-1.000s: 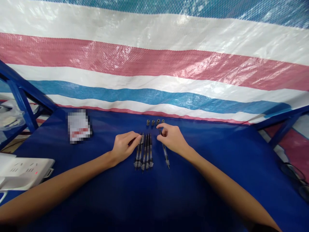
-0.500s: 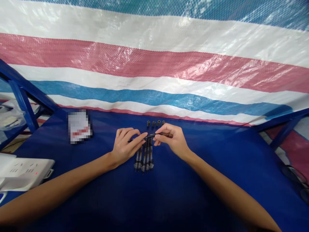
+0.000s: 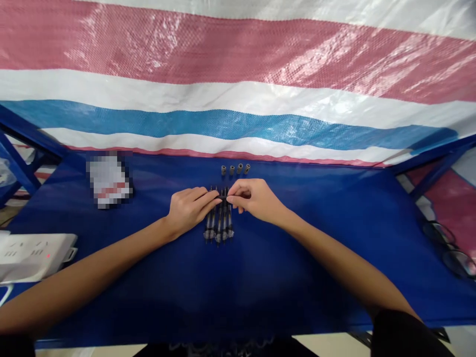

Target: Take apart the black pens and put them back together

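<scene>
My left hand (image 3: 193, 208) and my right hand (image 3: 256, 201) meet over the middle of the table, both with their fingers closed on a thin black pen (image 3: 222, 197). Only a short dark stretch of it shows between the fingertips; the rest is hidden in the hands. Right below it lie several pens (image 3: 219, 228) side by side, with clear barrels and dark ends. Their upper parts are partly covered by my left fingers. Behind the hands, several short dark hollow caps (image 3: 240, 169) stand in a row.
On the blue table (image 3: 334, 238), a blurred-out white and red packet (image 3: 109, 181) lies at the left. A white power strip (image 3: 37, 258) with a red light sits nearer on that side. Glasses (image 3: 446, 248) rest at the right edge. Striped sheeting (image 3: 238, 124) hangs behind.
My hands have drawn closer together along the pen, so less of it shows between them. The view has tilted downward, bringing the table's near edge into sight.
</scene>
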### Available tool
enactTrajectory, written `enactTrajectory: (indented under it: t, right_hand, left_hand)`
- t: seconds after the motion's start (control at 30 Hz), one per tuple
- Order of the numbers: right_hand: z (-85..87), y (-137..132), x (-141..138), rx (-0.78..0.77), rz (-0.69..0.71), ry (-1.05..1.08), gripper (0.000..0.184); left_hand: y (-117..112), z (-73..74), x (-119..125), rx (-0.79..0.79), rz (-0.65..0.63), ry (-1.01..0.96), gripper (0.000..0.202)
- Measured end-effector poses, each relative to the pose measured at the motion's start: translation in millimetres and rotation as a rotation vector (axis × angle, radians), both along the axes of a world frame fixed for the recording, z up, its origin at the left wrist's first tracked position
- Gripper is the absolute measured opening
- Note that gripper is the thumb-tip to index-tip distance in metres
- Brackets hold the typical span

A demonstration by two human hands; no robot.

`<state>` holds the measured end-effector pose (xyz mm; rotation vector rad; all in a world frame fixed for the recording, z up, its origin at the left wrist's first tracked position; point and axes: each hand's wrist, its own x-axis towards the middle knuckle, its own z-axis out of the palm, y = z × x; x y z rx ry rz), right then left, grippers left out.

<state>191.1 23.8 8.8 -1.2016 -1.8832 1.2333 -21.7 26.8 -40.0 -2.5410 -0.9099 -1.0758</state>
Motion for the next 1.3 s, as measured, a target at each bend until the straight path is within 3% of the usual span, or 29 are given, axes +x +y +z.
enactTrajectory:
  t: [0.27, 0.47, 0.6, 0.7, 0.83, 0.97, 1.1, 1.3]
  right_hand:
    - [-1.2, 4, 2, 0.158, 0.013, -0.088, 0.011]
    - [2.8, 9, 10, 0.297, -0.357, 0.104, 0.018]
    - [-3.5, 23, 20, 0.444, -0.494, 0.015, 0.011]
    - [-13.2, 38, 30, 0.513, -0.452, -0.175, 0.017]
    - [-24.1, 55, 43, 0.480, -0.419, -0.346, 0.031]
    - [-33.1, 62, 46, 0.424, -0.364, -0.328, 0.033]
    - [-38.1, 62, 43, 0.427, -0.332, -0.297, 0.017]
    - [-20.1, 47, 37, 0.351, -0.309, -0.126, 0.013]
  left_hand:
    - [0, 0.4, 1, -0.055, -0.003, -0.027, 0.019]
    - [1, 2.5, 0, -0.173, 0.019, -0.198, 0.023]
    - [0, 4.7, 0, -0.146, -0.038, -0.291, 0.019]
    - [-1, 6.4, 1, -0.147, -0.042, -0.346, 0.017]
    - [-1, 7.8, 0, -0.186, -0.064, -0.391, 0.016]
    - [-1, 7.2, 0, -0.192, -0.091, -0.382, 0.017]
    - [-1, 5.8, 0, -0.205, -0.082, -0.378, 0.019]
    - [0, 6.9, 1, -0.216, -0.053, -0.364, 0.019]
